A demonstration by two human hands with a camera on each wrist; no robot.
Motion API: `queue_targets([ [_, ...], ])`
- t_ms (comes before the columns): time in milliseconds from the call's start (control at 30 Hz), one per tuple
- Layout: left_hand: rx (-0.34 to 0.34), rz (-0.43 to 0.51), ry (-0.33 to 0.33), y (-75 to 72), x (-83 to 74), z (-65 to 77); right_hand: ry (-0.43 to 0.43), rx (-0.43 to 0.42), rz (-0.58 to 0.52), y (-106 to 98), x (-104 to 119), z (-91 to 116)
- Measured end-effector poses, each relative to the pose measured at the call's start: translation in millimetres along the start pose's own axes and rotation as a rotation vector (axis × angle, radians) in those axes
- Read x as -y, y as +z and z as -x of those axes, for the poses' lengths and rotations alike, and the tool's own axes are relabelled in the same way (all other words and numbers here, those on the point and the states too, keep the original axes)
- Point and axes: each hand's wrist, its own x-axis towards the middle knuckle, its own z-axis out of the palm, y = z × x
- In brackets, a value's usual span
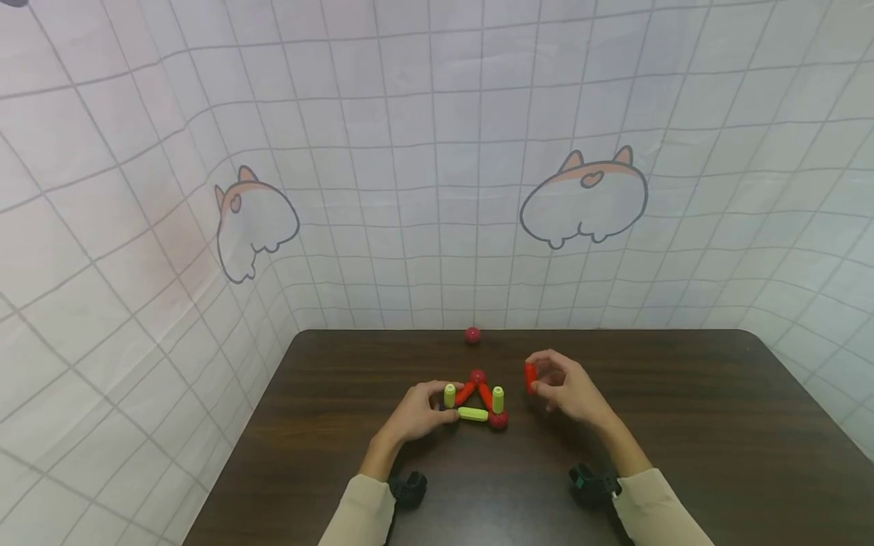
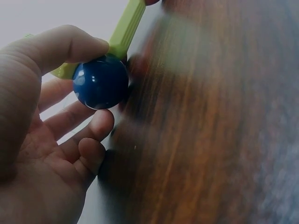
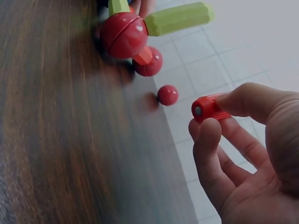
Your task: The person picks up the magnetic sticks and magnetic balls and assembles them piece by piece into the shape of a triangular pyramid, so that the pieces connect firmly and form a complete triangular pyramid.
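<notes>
A triangle of magnetic rods and balls lies on the table. Two red rods (image 1: 465, 393) meet at the far red ball (image 1: 477, 376), and a yellow-green rod (image 1: 473, 414) forms the near side. Yellow-green rods stand upright at the near corners, one (image 1: 498, 400) on a red ball (image 1: 498, 420), the other (image 1: 449, 394) beside my left hand (image 1: 419, 413). That hand holds the blue ball (image 2: 100, 83) of the left corner between thumb and fingers. To the right of the triangle, my right hand (image 1: 570, 390) pinches a loose red rod (image 3: 212, 107), its metal end showing.
A single red ball (image 1: 473, 335) sits near the far edge of the dark wooden table (image 1: 683, 409). Behind the table hangs a white gridded cloth (image 1: 410, 189) with animal drawings. Each wrist wears a black camera strap.
</notes>
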Motion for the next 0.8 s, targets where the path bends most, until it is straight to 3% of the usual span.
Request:
queue_targets([
  [367,0.014,0.004,0.009,1.4,-0.7,1.5,-0.051,-0.079,0.002,10.5,10.9,-2.1],
  [800,0.048,0.002,0.022,0.5,-1.5,2.8,-0.154,-0.048,0.043,32.2,20.9,-19.9],
])
